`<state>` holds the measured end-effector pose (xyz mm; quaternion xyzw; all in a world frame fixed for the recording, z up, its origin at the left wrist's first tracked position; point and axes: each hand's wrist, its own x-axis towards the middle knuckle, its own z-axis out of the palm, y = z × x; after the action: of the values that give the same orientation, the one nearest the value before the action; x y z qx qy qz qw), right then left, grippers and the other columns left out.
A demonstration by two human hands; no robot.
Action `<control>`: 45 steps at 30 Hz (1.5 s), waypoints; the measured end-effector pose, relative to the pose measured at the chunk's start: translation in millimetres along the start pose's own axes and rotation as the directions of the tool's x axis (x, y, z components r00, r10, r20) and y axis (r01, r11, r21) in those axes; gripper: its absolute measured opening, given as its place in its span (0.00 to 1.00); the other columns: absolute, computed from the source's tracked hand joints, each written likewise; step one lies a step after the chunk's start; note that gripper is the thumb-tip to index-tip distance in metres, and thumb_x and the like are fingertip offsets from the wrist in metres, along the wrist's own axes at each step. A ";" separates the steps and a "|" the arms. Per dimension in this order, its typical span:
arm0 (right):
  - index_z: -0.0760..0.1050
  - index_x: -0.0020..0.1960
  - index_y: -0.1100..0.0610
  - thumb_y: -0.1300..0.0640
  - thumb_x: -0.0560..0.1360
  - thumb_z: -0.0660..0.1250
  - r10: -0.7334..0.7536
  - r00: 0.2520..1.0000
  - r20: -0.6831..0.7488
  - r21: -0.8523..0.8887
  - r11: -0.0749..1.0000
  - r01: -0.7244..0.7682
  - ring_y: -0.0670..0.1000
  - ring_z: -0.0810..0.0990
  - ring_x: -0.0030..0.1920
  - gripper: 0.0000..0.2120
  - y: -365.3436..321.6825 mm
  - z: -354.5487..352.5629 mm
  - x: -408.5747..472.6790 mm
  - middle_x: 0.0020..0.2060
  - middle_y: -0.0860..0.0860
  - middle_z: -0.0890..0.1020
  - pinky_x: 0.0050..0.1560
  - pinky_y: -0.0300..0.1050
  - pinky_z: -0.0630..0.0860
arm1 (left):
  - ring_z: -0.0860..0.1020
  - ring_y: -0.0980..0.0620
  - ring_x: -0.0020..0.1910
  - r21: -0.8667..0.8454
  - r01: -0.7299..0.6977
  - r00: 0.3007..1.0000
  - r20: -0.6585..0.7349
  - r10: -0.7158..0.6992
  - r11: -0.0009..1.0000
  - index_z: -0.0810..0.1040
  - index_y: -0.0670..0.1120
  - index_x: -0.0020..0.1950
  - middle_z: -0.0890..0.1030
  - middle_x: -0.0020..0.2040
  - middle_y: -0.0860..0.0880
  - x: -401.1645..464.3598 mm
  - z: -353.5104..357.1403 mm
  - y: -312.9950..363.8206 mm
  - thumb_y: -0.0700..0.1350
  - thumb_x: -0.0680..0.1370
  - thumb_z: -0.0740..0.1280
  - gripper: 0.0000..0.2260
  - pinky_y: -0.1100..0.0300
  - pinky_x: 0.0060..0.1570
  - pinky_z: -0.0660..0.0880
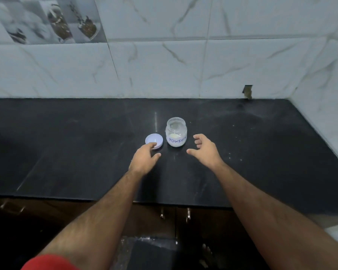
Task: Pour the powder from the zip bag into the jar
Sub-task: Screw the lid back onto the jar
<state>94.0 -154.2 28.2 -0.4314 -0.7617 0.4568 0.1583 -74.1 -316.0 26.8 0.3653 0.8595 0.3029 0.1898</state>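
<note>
- A small clear glass jar (176,132) stands upright and uncapped on the black stone countertop (66,152), near the middle of the slab. A white label on its front carries handwritten blue letters reading "POWDE", the end of the word curving out of sight.
- Inside the jar a little pale powder (173,136) lies at the bottom; the rest of the jar looks empty.
- A round white plastic lid (154,141) lies just beside the jar at its 9 o'clock, hollow side up, not touching the glass.
- The left hand (144,157) reaches in from 6 o'clock of the lid, palm down; its fingertips (151,146) overlap the lid's near edge, but I cannot tell whether they press on it or hover. The fingers are loosely curled and spread, clamped on nothing.
- The right hand (205,151) hangs over the countertop at about 4 o'clock from the jar, near it but apart. Its thumb and fingers are spread wide, holding nothing.
- Both forearms are bare; a bit of red sleeve (49,263) shows at the lower left.
- A wall of white marbled tiles (164,65) rises behind the countertop, and dark wooden cabinet doors (174,217) with metal handles sit under its front edge.
</note>
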 end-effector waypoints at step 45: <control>0.64 0.67 0.49 0.52 0.60 0.79 -0.147 0.986 -0.084 0.342 0.925 0.167 0.45 0.82 0.56 0.40 -43.0 -45.0 106.0 0.56 0.42 0.80 0.57 0.44 0.80 | 0.77 0.47 0.39 -0.837 0.096 0.995 0.093 -0.033 0.538 0.73 0.39 0.62 0.78 0.50 0.42 192.8 -32.7 153.7 0.62 0.66 0.71 0.34 0.56 0.38 0.74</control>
<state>39.3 -53.0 71.7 -0.3471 -0.6961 0.5576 0.2898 -140.6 -100.8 132.3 0.2074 0.6153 0.6584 0.3806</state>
